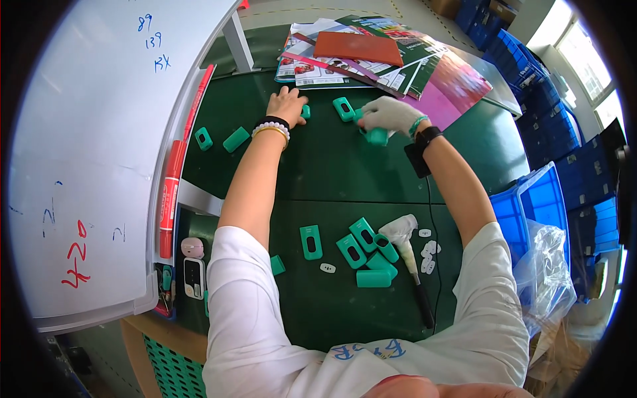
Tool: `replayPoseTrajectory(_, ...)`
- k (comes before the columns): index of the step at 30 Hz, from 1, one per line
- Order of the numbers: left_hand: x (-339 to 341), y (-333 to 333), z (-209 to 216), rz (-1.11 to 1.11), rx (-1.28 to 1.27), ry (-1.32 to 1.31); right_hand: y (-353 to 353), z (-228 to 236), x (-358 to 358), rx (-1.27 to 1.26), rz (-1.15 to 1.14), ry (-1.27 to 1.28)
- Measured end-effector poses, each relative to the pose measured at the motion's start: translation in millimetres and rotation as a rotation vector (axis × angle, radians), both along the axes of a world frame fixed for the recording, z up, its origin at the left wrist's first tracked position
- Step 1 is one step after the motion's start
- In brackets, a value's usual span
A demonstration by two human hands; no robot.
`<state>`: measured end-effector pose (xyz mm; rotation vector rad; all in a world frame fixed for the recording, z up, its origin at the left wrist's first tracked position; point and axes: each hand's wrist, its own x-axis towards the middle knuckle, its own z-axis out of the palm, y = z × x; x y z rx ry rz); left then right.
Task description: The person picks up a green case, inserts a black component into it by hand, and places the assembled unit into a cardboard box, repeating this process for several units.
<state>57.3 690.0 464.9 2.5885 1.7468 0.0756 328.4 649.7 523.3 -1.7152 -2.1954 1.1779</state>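
Far out on the green table, my bare left hand (285,106) has its fingers and thumb around a small green plastic casing (306,112), mostly hidden by the hand. To its right my right hand (391,116), in a white knit glove and slightly blurred, is closed on another green casing (377,136). A further casing with an oval opening (343,109) lies just left of the glove. Two more casings (204,138) (236,139) lie left of my left forearm. Nearer me is a group of green casings (351,251) with oval openings.
A hammer with a wrapped white head (400,229) lies near small white oval plates (430,249). A whiteboard (99,166) with red markers (170,199) borders the left. Magazines (458,93) and a brown folder (358,48) lie at the back. A blue bin (541,199) stands right.
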Motion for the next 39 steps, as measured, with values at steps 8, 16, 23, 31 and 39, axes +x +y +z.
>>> replayPoseTrajectory(8,60.3,6.9,-24.6,-0.498,0.215,-0.292,-16.4,-10.0,-14.2,-0.002,-0.049,-0.05)
replayPoseTrajectory(16,82.1,-7.9,5.5,-0.35,-0.132,0.004,-107.4,44.1,9.9,0.208,0.11,0.026)
replayPoseTrajectory(23,65.4,-27.0,7.8,-0.251,0.064,-0.227,-249.3,77.4,6.7,0.187,0.116,-0.168)
replayPoseTrajectory(31,80.6,-212.9,58.2,-0.246,-0.449,-0.493,-307.1,28.3,37.2,0.186,0.039,-0.133)
replayPoseTrajectory(39,72.0,-304.3,18.7,0.12,-0.231,-0.533,-325.9,18.0,46.7,0.18,0.022,-0.029)
